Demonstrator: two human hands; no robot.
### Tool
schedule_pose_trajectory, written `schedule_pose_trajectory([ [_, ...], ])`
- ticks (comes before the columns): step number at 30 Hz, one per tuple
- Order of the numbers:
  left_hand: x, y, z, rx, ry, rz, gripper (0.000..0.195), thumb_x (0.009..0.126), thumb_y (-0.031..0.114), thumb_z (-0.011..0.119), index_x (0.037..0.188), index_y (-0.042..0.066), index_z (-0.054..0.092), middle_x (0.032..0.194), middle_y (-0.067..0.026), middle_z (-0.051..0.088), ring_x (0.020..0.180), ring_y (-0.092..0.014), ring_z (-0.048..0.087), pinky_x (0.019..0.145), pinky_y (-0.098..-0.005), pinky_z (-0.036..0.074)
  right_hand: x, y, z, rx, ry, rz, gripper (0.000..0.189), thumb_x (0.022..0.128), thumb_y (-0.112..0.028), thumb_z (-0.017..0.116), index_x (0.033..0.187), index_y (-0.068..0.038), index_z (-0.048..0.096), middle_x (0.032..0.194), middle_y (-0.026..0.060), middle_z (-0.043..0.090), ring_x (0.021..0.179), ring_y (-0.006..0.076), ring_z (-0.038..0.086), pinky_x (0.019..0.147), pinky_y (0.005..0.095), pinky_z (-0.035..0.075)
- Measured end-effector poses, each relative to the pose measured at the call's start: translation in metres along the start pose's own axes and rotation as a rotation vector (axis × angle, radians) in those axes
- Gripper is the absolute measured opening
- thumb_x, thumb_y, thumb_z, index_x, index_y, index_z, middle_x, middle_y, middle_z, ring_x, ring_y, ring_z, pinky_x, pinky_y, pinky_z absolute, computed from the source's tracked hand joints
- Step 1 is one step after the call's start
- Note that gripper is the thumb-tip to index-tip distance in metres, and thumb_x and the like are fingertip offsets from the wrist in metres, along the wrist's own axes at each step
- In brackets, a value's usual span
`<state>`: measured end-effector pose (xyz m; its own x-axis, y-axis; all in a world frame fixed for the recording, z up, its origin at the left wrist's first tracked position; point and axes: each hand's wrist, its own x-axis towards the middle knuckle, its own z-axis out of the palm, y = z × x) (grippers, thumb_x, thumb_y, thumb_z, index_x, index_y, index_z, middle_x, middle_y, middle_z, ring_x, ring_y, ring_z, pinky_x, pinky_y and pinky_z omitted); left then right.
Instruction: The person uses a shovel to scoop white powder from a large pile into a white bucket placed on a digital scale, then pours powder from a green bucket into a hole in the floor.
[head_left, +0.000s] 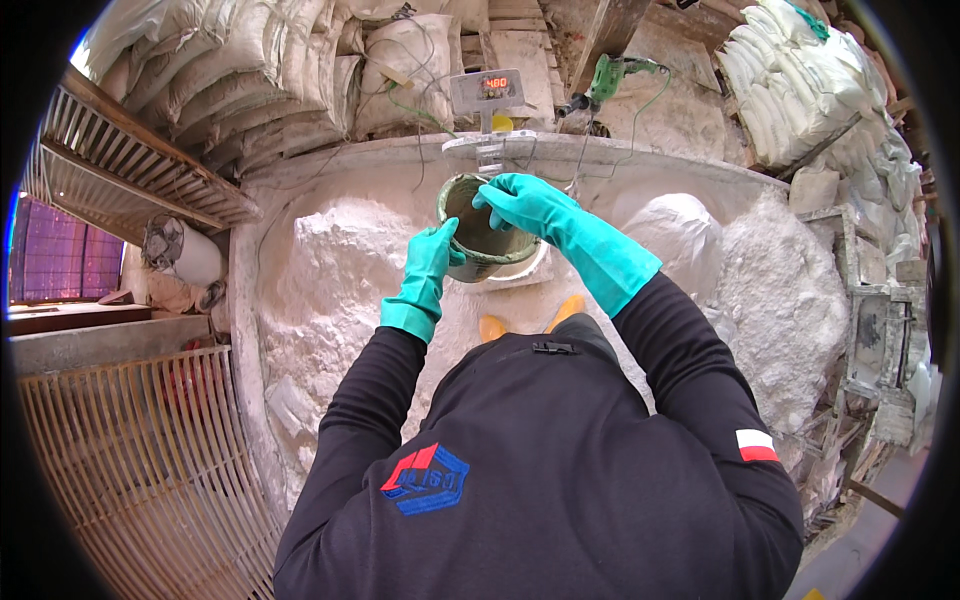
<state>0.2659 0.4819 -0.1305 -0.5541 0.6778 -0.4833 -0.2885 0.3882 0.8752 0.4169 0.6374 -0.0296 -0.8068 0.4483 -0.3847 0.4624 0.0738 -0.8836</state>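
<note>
A round bucket (480, 262) with a greenish, crusted rim hangs tilted between my hands, its dark inside partly in view. My left hand (433, 259), in a long green rubber glove, grips the rim on the left side. At the rim's upper right is my right hand (517, 202), gloved the same way, with its fingers bent over the opening; whether they grip the rim is unclear. Just beyond the bucket stands a digital scale with a lit display (487, 90). A pale round container rim (532, 266) shows partly behind the bucket.
White powder heaps lie left (345, 247) and right (784, 300). A green power drill (607, 79) with a cable rests beyond the low wall (645, 150). Stacked sacks (247, 67) fill the far left, more (802, 82) the far right. A slatted frame (142, 465) stands at near left.
</note>
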Motion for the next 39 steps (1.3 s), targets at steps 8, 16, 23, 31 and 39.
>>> schedule_pose_trajectory([
  [8,0.006,0.004,0.000,-0.028,-0.024,-0.009,0.036,0.087,0.032,0.069,0.081,-0.002,0.060,0.065,-0.0090,0.061,0.046,-0.017,0.059,0.045,-0.0292,0.051,-0.004,-0.005,0.000,0.069,0.039,0.025,0.030,0.097,-0.033,0.050,0.099,-0.008,0.067,0.077,0.0033,0.066,0.070,0.0108,0.063,0.069,0.0260,0.049],
  [16,0.014,0.001,-0.003,-0.012,-0.032,-0.022,0.029,0.088,0.026,0.068,0.080,-0.001,0.061,0.062,-0.0081,0.060,0.045,-0.017,0.058,0.045,-0.0290,0.049,0.003,0.004,0.002,0.151,0.039,0.004,0.029,0.097,-0.031,0.052,0.100,-0.007,0.067,0.076,0.0042,0.066,0.067,0.0115,0.063,0.065,0.0263,0.051],
  [23,0.005,0.011,-0.001,0.002,-0.052,0.017,0.027,0.089,0.023,0.066,0.078,-0.001,0.061,0.062,-0.0093,0.061,0.045,-0.018,0.058,0.046,-0.0285,0.047,0.002,0.005,-0.001,0.289,0.066,0.016,0.031,0.097,-0.032,0.052,0.095,-0.005,0.067,0.076,0.0054,0.066,0.064,0.0124,0.062,0.061,0.0272,0.050],
  [31,0.002,0.024,0.009,0.030,-0.085,0.014,0.025,0.088,0.022,0.067,0.085,-0.002,0.061,0.062,-0.0087,0.062,0.047,-0.017,0.059,0.046,-0.0283,0.047,0.003,0.017,-0.002,0.303,0.048,0.021,0.032,0.097,-0.033,0.052,0.095,-0.005,0.068,0.076,0.0060,0.066,0.063,0.0125,0.062,0.061,0.0270,0.050],
  [39,0.006,0.034,0.015,0.071,-0.104,-0.006,0.025,0.087,0.021,0.065,0.087,-0.003,0.060,0.065,-0.0103,0.063,0.049,-0.018,0.061,0.047,-0.0302,0.048,0.007,0.022,0.000,0.323,0.039,0.038,0.031,0.098,-0.030,0.053,0.102,-0.003,0.069,0.077,0.0076,0.067,0.064,0.0143,0.064,0.060,0.0267,0.053],
])
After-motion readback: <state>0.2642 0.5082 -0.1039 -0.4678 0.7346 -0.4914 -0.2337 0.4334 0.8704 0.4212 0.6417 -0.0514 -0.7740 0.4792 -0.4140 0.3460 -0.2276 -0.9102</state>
